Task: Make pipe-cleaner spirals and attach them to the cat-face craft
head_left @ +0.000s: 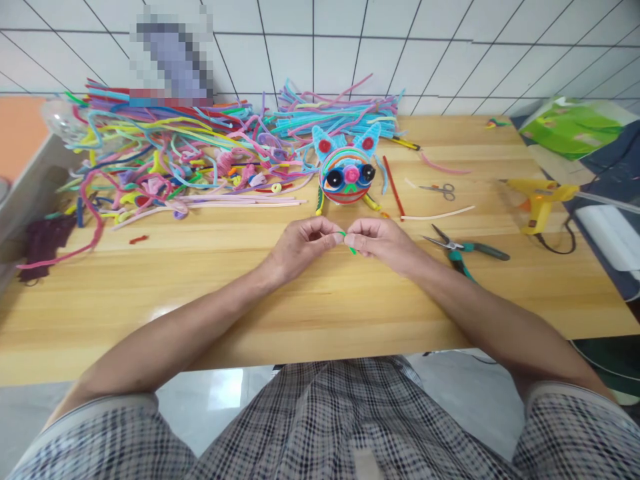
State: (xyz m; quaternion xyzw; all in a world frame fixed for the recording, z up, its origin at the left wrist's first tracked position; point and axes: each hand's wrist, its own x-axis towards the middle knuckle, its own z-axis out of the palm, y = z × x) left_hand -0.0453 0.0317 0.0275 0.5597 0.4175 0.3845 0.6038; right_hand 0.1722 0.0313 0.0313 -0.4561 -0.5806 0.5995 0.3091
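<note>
Big wooden tabletop fills the view, messy heap of multicoloured fuzzy stems on it, beyond and L of the grip. Bundle of mostly blue stems straight beyond, nr the tiled wall. Next down: the fuzzy animal figure, blue pointed ears, black eyes, pink nose, just beyond both hands. Yellow glue gun well off to R; pliers, jaws apart, nearer on the R, small scissors a bit beyond them. Now the hands: L hand and R hand almost meeting, thumbs and fingertips pinched closed, both on one short green stem, its end poking out below, btwn them. Smallest: red scrap, lying L of the grip.
</note>
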